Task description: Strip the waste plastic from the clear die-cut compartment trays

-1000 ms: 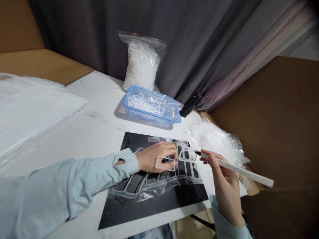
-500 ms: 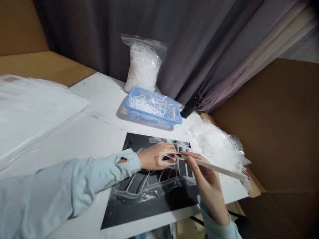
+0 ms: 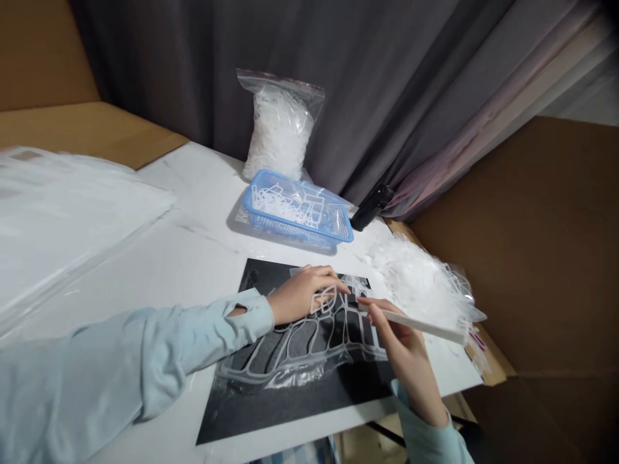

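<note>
While the left hand (image 3: 296, 300) rests on the work, its fingertips (image 3: 338, 285) are pinched on a small translucent frame (image 3: 323, 299), a rounded, milky rectangle with an open middle, tilted up off the surface. Right beside it, the right hand (image 3: 405, 341) has its fingers closed round a flat white stick (image 3: 416, 325), and the tip points in at the frame, very close to it. Both sit over the lattice sheet (image 3: 296, 348), a clear, floppy web of connected rectangular outlines, crinkled along its near edge. That sheet lies on a black mat (image 3: 309, 401) on the white table (image 3: 188, 258). Further out there is a blue basket (image 3: 300, 229) holding loose frames, a zip bag (image 3: 280, 125) stuffed with white pieces standing behind it, and a heap of white offcuts (image 3: 422, 281) off to the right.
</note>
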The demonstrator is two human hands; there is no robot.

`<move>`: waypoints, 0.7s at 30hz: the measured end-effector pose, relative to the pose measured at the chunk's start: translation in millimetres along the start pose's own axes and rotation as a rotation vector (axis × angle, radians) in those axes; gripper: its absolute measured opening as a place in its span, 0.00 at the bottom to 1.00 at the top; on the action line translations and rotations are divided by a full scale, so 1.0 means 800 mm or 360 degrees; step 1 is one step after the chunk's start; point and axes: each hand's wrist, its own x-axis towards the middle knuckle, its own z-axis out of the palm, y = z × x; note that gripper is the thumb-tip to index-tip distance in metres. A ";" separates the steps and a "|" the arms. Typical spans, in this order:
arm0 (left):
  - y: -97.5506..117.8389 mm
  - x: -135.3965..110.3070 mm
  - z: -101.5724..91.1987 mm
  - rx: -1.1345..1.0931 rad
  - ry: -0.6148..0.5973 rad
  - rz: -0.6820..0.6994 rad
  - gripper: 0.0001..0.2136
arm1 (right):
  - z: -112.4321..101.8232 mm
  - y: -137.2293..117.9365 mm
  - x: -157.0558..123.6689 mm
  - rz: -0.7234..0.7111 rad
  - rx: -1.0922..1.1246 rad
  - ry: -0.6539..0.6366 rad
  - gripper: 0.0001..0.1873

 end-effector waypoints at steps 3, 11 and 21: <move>0.002 0.001 0.000 0.0043 0.0173 0.0062 0.12 | -0.007 0.026 0.008 0.0042 -0.0036 0.0128 0.17; 0.020 -0.002 0.000 0.0155 -0.0170 0.0239 0.13 | 0.000 0.071 0.003 0.0053 -0.0003 -0.0025 0.17; 0.006 -0.011 0.017 0.0423 -0.0467 0.0507 0.13 | 0.004 0.071 -0.001 -0.0122 -0.0131 -0.0112 0.14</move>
